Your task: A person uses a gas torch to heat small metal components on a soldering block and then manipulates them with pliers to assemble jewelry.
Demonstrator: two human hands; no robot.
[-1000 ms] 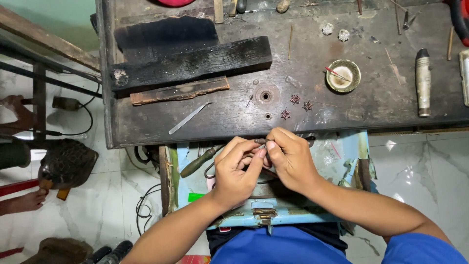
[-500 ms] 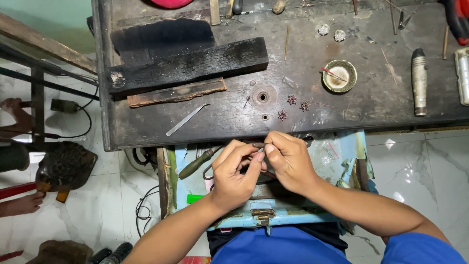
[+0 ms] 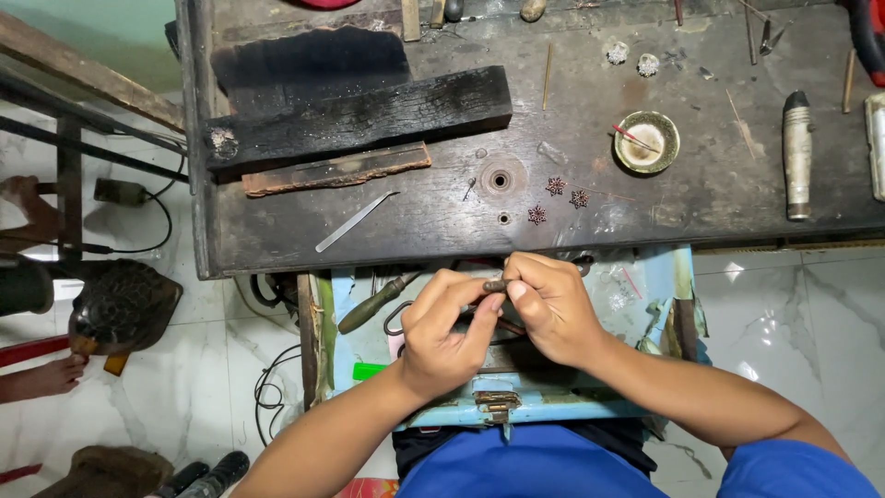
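Small dark rod (image 3: 495,286) pinched between both hands — left hand (image 3: 442,332), right hand (image 3: 551,309) — just below the tabletop (image 3: 442,212).

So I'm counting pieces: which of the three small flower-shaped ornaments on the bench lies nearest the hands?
The lowest, leftmost ornament, just right of the small hole; the other two sit higher and further right.

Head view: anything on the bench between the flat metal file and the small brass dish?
Yes. Between the file and the dish lie a round hole fitting and three small flower-shaped pieces, seen in the head view.
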